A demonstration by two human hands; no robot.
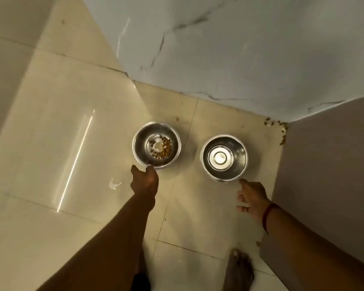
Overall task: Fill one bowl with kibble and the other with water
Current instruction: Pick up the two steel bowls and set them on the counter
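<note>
Two steel bowls stand side by side on the beige tiled floor. The left bowl point(139, 141) holds a few brown kibble pieces point(163, 149) at its bottom. The right bowl point(239, 153) has a shiny bare bottom; I cannot tell whether any water is in it. My left hand point(144, 180) reaches to the left bowl's near rim, fingertips touching or just at it. My right hand point(253, 198) hovers just short of the right bowl's near rim, fingers spread, holding nothing.
A white marble wall point(240, 49) runs behind the bowls and meets a grey wall point(328, 175) on the right. Spilled kibble point(282, 129) lies in that corner. A white smear point(114, 184) marks the floor to the left. My bare foot point(240, 269) stands below.
</note>
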